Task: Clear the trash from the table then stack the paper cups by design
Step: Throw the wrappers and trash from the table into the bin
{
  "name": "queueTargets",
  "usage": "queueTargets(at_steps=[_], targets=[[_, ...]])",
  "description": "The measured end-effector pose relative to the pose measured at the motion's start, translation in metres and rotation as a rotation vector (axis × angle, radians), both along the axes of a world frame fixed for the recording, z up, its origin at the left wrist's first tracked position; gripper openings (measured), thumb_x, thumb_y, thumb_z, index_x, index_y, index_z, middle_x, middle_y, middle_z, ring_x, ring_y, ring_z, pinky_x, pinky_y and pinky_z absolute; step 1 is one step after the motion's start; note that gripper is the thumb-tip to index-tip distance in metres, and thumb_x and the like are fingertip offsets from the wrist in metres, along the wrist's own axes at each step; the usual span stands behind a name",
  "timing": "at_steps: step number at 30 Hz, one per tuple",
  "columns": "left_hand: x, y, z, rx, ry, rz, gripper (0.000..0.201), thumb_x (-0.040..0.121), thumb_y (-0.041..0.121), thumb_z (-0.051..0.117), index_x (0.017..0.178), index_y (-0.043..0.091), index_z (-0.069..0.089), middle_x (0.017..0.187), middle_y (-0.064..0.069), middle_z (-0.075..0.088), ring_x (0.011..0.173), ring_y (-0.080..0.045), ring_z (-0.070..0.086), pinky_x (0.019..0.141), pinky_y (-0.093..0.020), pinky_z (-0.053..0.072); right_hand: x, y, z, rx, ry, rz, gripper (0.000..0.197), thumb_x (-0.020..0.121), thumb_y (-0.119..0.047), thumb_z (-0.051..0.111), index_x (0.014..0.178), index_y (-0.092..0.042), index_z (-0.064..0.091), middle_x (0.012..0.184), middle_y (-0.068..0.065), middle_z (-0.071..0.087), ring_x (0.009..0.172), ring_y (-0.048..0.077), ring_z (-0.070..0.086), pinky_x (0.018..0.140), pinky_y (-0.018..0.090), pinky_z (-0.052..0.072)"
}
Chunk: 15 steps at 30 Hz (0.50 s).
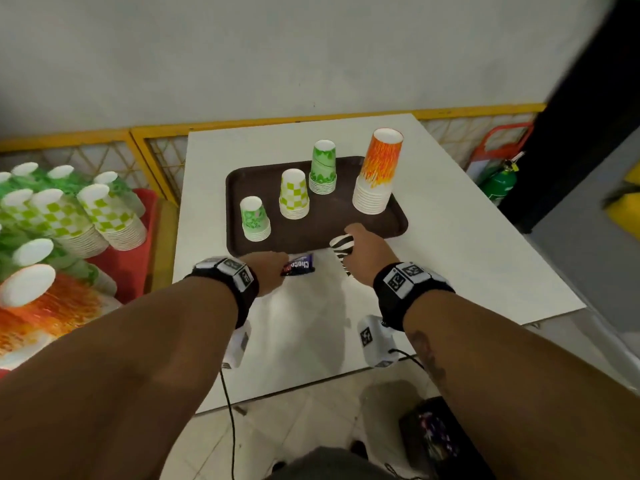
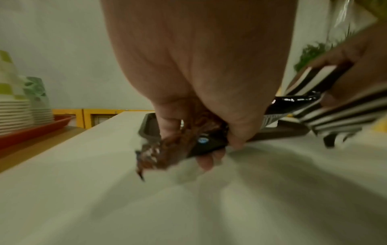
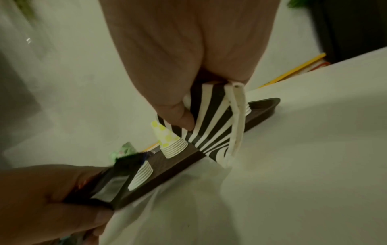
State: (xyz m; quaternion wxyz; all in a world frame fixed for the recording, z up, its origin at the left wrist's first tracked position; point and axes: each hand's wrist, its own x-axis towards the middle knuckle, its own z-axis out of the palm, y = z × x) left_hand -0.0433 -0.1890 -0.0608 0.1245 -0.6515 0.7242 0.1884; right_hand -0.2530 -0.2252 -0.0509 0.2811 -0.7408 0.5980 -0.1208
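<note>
My left hand (image 1: 266, 273) grips a dark chocolate-bar wrapper (image 1: 299, 265) just above the white table (image 1: 450, 258); in the left wrist view the crumpled wrapper (image 2: 188, 144) sits pinched between thumb and fingers. My right hand (image 1: 363, 249) grips a squashed zebra-striped paper cup (image 1: 343, 249) at the near edge of the brown tray (image 1: 381, 220); the flattened cup (image 3: 211, 126) shows in the right wrist view. On the tray stand upside-down stacks: green leaf cups (image 1: 255, 220), checkered lime cups (image 1: 294, 194), a second green stack (image 1: 323, 168) and a tall orange flame stack (image 1: 379, 171).
A red tray (image 1: 138, 237) at the left holds several more cup stacks in green, checkered and orange designs. A yellow fence (image 1: 156, 140) runs behind the table. A dark bin (image 1: 440, 441) sits on the floor near my right. A green extinguisher (image 1: 500, 183) stands at the right.
</note>
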Motion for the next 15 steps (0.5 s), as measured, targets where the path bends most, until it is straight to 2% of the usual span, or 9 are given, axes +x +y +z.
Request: queueTargets(at_steps=[3, 6, 8, 10, 13, 15], targets=[[-0.037, -0.013, 0.015, 0.050, 0.278, 0.106, 0.005, 0.094, 0.016, 0.048, 0.090, 0.014, 0.051, 0.077, -0.004, 0.064, 0.067, -0.025, 0.067, 0.055, -0.026, 0.050, -0.025, 0.002, 0.003, 0.035, -0.106, -0.130, 0.053, 0.089, -0.006, 0.057, 0.141, -0.011, 0.044, 0.128, 0.011, 0.062, 0.118, 0.029, 0.058, 0.088, 0.023, 0.039], [-0.090, -0.025, 0.028, 0.135, 0.540, 0.131, 0.011, 0.097, 0.013, 0.051, 0.086, 0.010, 0.049, 0.071, -0.008, 0.062, 0.050, -0.016, 0.062, 0.047, -0.023, 0.051, -0.068, 0.006, 0.010, 0.030, -0.259, -0.315, 0.046, 0.089, -0.008, 0.059, 0.134, -0.012, 0.051, 0.122, 0.008, 0.064, 0.113, 0.026, 0.061, 0.091, 0.026, 0.045], [-0.136, -0.030, 0.032, 0.196, 0.675, 0.107, 0.016, 0.099, 0.013, 0.053, 0.083, 0.010, 0.049, 0.073, -0.010, 0.061, 0.053, -0.015, 0.062, 0.051, -0.023, 0.051, -0.107, 0.011, 0.013, 0.029, -0.369, -0.458, 0.040, 0.088, -0.008, 0.061, 0.127, -0.012, 0.055, 0.114, 0.007, 0.065, 0.107, 0.025, 0.062, 0.095, 0.034, 0.051], [-0.189, -0.036, 0.034, 0.249, 0.719, 0.038, 0.018, 0.099, 0.016, 0.055, 0.083, 0.010, 0.051, 0.077, -0.012, 0.063, 0.062, -0.020, 0.064, 0.060, -0.029, 0.052, -0.155, 0.018, 0.015, 0.041, -0.475, -0.616, 0.039, 0.088, -0.007, 0.062, 0.126, -0.014, 0.057, 0.110, 0.005, 0.064, 0.107, 0.027, 0.064, 0.098, 0.042, 0.053], [-0.276, -0.042, 0.031, 0.328, 0.731, -0.055, 0.017, 0.099, 0.021, 0.056, 0.085, 0.011, 0.055, 0.074, -0.007, 0.066, 0.065, -0.018, 0.067, 0.057, -0.026, 0.051, -0.235, 0.033, 0.005, 0.040, -0.561, -0.858, 0.041, 0.079, -0.013, 0.063, 0.120, -0.017, 0.061, 0.107, 0.006, 0.071, 0.099, 0.027, 0.069, 0.090, 0.044, 0.058], [-0.335, -0.042, 0.024, 0.384, 0.734, -0.096, 0.016, 0.097, 0.024, 0.059, 0.089, 0.010, 0.059, 0.076, -0.008, 0.069, 0.068, -0.021, 0.068, 0.065, -0.032, 0.055, -0.291, 0.046, -0.015, 0.054, -0.576, -0.966, 0.044, 0.070, -0.020, 0.061, 0.114, -0.018, 0.064, 0.102, 0.005, 0.073, 0.093, 0.025, 0.071, 0.086, 0.044, 0.060]])
